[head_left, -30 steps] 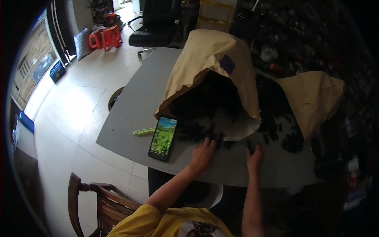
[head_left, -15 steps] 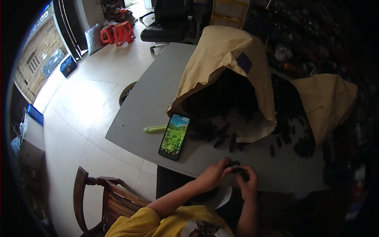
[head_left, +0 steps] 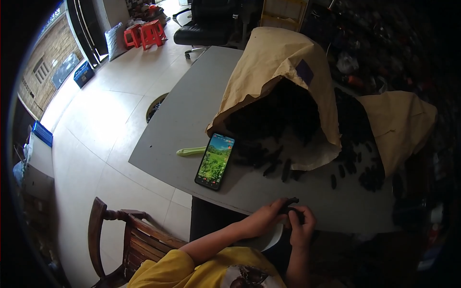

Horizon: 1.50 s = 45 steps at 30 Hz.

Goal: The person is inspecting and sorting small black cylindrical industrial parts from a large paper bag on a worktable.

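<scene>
My left hand [head_left: 265, 220] is closed around a small black elongated piece [head_left: 292, 200], whose end sticks out past the fingers. Right beside it, my right hand [head_left: 302, 226] is bent closed, its thumb and fingers pinching dark material between the two hands. Exactly what the fingertips grip is partly hidden. Both hands are over the table's near edge, above a white bowl [head_left: 274, 237] that my left wrist partly covers. Beyond them, several similar black pieces [head_left: 286, 170] lie scattered before a large brown paper bag [head_left: 273, 53], whose mouth opens toward me onto a dark heap.
A lit phone [head_left: 214, 162] lies on the grey table [head_left: 177, 113], leaning over a pale green handle [head_left: 190, 151]. A second brown paper piece [head_left: 401, 127] and more black pieces [head_left: 370, 178] are to the right. A wooden chair [head_left: 144, 240] stands at the lower left.
My hands have drawn closer together, and the black piece in my left hand now points more upward. The view has shifted slightly; the things on the table stay put.
</scene>
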Tool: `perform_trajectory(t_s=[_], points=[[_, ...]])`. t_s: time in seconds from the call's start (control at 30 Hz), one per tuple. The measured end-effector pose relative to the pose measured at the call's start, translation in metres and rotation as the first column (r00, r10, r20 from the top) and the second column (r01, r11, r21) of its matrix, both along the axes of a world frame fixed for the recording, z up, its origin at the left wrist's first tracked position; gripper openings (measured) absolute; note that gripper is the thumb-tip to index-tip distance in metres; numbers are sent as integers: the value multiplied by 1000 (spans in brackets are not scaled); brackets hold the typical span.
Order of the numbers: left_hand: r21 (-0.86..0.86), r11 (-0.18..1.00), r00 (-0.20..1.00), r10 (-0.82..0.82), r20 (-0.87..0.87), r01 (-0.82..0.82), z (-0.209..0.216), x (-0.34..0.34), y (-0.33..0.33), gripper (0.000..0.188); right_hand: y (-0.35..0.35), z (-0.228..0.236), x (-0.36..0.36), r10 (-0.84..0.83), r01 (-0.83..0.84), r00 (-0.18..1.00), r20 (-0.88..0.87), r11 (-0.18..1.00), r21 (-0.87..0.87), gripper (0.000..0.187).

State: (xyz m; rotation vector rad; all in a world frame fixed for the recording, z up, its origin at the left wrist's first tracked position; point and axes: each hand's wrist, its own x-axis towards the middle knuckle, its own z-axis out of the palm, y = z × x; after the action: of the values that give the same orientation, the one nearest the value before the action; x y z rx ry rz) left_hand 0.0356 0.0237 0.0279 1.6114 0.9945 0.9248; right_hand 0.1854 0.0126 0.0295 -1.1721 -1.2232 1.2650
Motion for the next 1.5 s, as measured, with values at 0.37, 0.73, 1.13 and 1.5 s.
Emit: perform_trajectory(t_s=[0.37,0.73,1.13,1.5], points=[[-35,988,985,-146,93,150,1,4,9,39,3,-10,3,-140,89,912,-387,985,-146,18],[628,754,462,634,-620,-193,-47,-1,91,21,111,-46,108,-540,467,494,682,826,316,22],[78,942,882,334,-332,-327,-36,-7,36,26,38,-1,30,213,-180,904,372,976,-122,19],[-390,921,958,132,255,-23,-27,-13,19,19,17,8,12,248,-240,957,151,968,-67,20]])
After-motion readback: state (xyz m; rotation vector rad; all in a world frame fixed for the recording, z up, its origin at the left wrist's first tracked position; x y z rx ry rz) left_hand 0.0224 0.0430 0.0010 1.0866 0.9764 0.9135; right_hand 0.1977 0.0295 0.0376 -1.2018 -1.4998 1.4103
